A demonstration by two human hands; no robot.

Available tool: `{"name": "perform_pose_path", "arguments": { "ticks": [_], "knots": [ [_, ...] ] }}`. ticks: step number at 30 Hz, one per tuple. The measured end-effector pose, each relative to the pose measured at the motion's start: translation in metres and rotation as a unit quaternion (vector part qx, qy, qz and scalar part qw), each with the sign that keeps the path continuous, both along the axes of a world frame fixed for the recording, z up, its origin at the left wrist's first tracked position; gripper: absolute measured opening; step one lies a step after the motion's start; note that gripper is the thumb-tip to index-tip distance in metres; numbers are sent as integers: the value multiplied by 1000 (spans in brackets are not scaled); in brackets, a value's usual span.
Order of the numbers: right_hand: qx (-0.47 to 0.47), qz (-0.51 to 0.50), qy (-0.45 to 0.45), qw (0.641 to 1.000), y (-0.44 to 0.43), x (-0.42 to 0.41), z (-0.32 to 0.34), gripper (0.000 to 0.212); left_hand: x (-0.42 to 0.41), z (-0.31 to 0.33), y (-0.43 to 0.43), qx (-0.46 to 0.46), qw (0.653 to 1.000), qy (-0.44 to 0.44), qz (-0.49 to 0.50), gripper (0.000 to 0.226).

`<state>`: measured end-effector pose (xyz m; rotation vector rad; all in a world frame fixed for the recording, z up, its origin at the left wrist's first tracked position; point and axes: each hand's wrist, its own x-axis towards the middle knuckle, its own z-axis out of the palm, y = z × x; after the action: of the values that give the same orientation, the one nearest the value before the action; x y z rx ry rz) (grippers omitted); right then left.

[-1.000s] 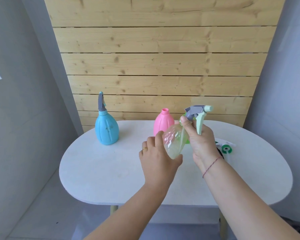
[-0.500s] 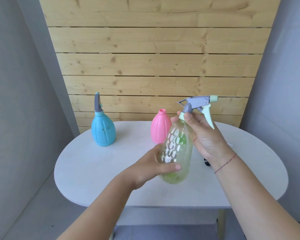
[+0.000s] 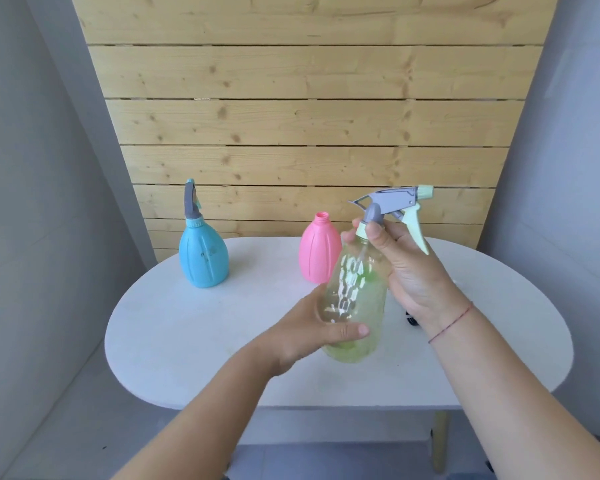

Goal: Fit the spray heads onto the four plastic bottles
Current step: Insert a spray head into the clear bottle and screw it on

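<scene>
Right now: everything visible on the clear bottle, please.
The clear bottle is see-through ribbed plastic with a pale green tint, held nearly upright above the white table. A grey and mint spray head sits on its neck, nozzle pointing right. The left hand grips its lower body; the right hand holds the neck and collar.

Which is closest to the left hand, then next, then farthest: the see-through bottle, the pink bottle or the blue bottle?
From the left hand:
1. See-through bottle: held in it, above the table's middle.
2. Pink bottle: standing behind, no spray head yet.
3. Blue bottle: far back left, spray head on.
</scene>
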<state>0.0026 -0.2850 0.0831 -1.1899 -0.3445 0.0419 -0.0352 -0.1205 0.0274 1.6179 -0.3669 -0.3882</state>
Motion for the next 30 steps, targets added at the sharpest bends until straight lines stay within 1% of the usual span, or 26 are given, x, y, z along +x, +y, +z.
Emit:
{"name": "perform_pose_path", "arguments": {
  "ticks": [2,4,6,7,8,9,11,12,13,14,18,22,26,28,30],
  "knots": [
    [-4,-49,2,999,6,-1,0,39,1,-6,-10,34,993,-42,108,68],
    [12,-97,11,995,13,-3,0,40,-2,-10,-26,52,968,-110,217,67],
    [21,-129,15,991,18,-5,-1,35,-6,-15,-39,68,944,-153,285,72],
    [19,-133,20,991,18,-5,-1,34,-7,-17,-43,78,938,-160,298,76],
    [12,-126,25,992,16,-6,0,35,-7,-17,-43,87,939,-158,292,79],
    [3,-107,25,994,11,-6,2,38,-5,-15,-39,85,950,-147,263,81],
    [-15,-50,14,999,2,-6,6,42,0,-9,-25,56,982,-90,153,83],
    [-22,-26,10,999,-1,-7,7,41,2,-6,-17,41,993,-57,99,84],
    [-24,-14,10,1000,-1,-8,7,41,3,-4,-10,31,997,-31,62,84],
    [-24,-14,11,1000,0,-9,6,42,2,-4,-8,30,998,-20,51,83],
    [-45,-69,-19,996,8,-9,5,28,-4,-6,-20,33,991,-47,119,75],
    [-35,-129,-44,990,14,-8,3,27,-6,-9,-33,-14,981,-60,182,68],
    [-29,-169,-41,984,20,-5,0,22,-8,-9,-41,-31,969,-87,230,68],
    [-31,-180,-41,982,22,-4,-2,19,-8,-11,-43,-23,964,-106,241,68],
    [-45,-206,-52,976,26,-3,-5,19,-8,-14,-43,11,962,-117,245,71]
  ]
}}
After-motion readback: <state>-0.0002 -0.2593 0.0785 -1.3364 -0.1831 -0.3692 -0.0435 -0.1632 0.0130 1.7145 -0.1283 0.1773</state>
